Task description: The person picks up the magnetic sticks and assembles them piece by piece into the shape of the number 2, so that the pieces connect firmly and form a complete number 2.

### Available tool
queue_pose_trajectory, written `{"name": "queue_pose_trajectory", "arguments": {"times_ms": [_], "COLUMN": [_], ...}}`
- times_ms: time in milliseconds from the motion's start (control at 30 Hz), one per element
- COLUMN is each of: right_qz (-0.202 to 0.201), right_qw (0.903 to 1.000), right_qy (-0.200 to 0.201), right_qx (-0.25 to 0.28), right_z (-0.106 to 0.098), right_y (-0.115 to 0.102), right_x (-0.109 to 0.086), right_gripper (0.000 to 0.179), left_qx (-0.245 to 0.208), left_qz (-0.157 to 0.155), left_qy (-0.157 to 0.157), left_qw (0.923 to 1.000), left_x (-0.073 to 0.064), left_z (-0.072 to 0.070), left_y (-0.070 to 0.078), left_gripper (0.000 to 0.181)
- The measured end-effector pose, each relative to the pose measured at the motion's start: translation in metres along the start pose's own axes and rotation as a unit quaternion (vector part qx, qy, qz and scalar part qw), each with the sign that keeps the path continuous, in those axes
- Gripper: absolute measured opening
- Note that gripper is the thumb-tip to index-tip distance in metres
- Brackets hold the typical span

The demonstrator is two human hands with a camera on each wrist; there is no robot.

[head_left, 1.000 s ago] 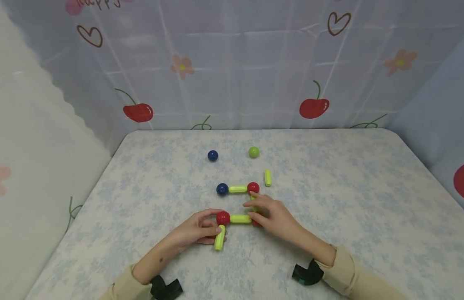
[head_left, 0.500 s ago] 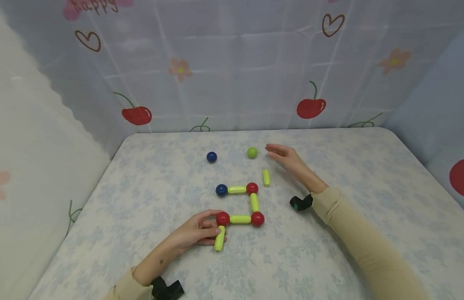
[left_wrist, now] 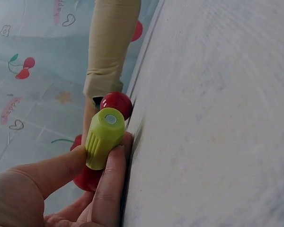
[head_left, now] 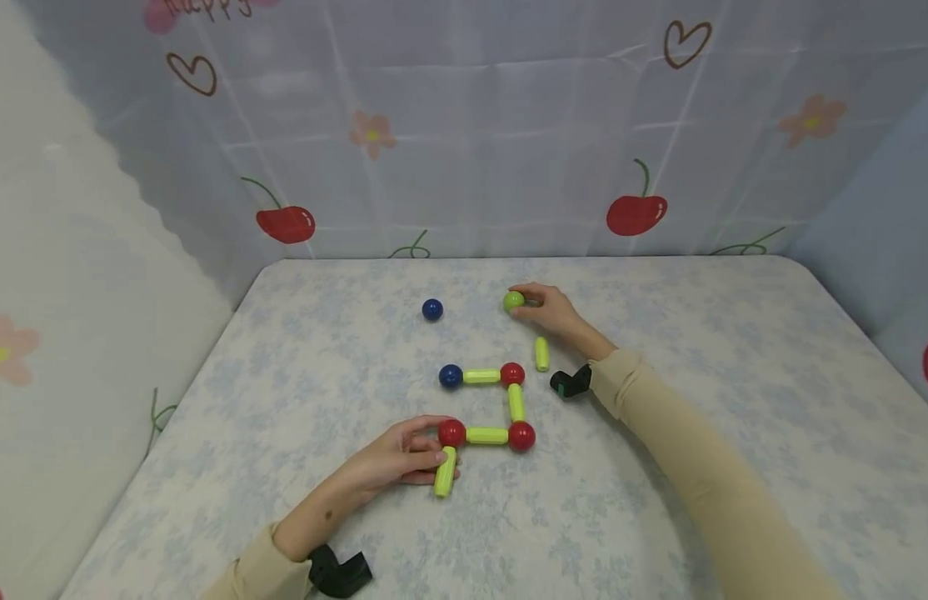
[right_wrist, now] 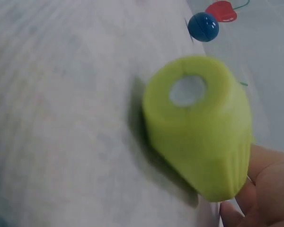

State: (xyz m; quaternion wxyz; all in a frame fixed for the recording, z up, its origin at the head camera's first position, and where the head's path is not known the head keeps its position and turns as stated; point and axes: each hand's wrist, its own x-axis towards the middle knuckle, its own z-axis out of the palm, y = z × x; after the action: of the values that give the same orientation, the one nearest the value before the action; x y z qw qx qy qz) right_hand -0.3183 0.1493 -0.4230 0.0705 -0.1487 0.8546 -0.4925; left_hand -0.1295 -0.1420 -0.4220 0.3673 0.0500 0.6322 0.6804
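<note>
My left hand [head_left: 395, 457] pinches a yellow-green magnetic rod [left_wrist: 104, 139] between thumb and fingers, its round metal end facing the left wrist camera. That rod meets a red ball [head_left: 452, 432], which the fingers also touch. From this ball a zigzag chain runs on: a rod [head_left: 487, 436], a red ball [head_left: 521, 436], another rod [head_left: 516, 403], a red ball [head_left: 512, 375], a rod [head_left: 481, 377] and a blue ball [head_left: 451, 377]. Farther back, my right hand [head_left: 552, 310] pinches a light green ball [head_left: 513, 301] with thumb and fingers on its right side.
A loose yellow-green rod [head_left: 542, 354] lies just in front of my right hand and looms large in the right wrist view. A second blue ball [head_left: 432, 309] sits to the left of the green one. A printed curtain [head_left: 464, 150] stands behind the table [head_left: 284, 375].
My right hand has left the chain's right side, swung up past the loose rod and taken hold of the green ball. The left hand keeps its grip on the rod.
</note>
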Motion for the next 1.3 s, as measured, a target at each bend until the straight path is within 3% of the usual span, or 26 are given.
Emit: {"name": "queue_pose_trajectory", "arguments": {"times_ms": [233, 400, 667, 833, 933, 1067, 1167, 1233, 1300], "right_qz": [0.017, 0.013, 0.009, 0.046, 0.074, 0.129, 0.165, 0.180, 0.187], "right_qw": [0.9995, 0.9995, 0.9966, 0.9887, 0.9702, 0.9217, 0.8857, 0.8693, 0.8587], "right_qy": [0.028, 0.016, 0.002, -0.061, -0.133, -0.211, -0.228, -0.228, -0.226], "right_qx": [-0.004, 0.023, 0.082, 0.129, 0.188, 0.299, 0.369, 0.400, 0.420], "right_z": [-0.003, -0.009, 0.005, 0.036, 0.059, 0.087, 0.102, 0.109, 0.113], "right_y": [0.005, -0.005, -0.057, -0.070, -0.068, -0.068, -0.070, -0.071, -0.073], "right_x": [-0.009, -0.031, -0.095, -0.142, -0.165, -0.185, -0.192, -0.193, -0.193], "right_gripper": [0.045, 0.048, 0.045, 0.046, 0.047, 0.044, 0.041, 0.040, 0.040], "left_qx": [-0.012, -0.009, -0.016, -0.045, -0.049, -0.046, -0.048, -0.046, -0.046], "left_qz": [0.002, 0.000, 0.011, 0.015, 0.021, 0.031, 0.035, 0.037, 0.038], "left_qy": [-0.013, 0.000, -0.003, 0.002, 0.004, 0.000, -0.004, -0.007, -0.008], "left_qw": [0.9998, 1.0000, 0.9998, 0.9989, 0.9986, 0.9985, 0.9982, 0.9983, 0.9982], "left_x": [0.004, 0.006, 0.015, 0.025, 0.029, 0.029, 0.029, 0.029, 0.030], "left_z": [0.002, 0.001, -0.004, -0.008, -0.008, -0.008, -0.007, -0.007, -0.007], "left_y": [-0.001, -0.001, 0.002, 0.008, 0.011, 0.012, 0.012, 0.011, 0.010], "left_gripper": [0.056, 0.057, 0.059, 0.059, 0.057, 0.057, 0.056, 0.057, 0.057]}}
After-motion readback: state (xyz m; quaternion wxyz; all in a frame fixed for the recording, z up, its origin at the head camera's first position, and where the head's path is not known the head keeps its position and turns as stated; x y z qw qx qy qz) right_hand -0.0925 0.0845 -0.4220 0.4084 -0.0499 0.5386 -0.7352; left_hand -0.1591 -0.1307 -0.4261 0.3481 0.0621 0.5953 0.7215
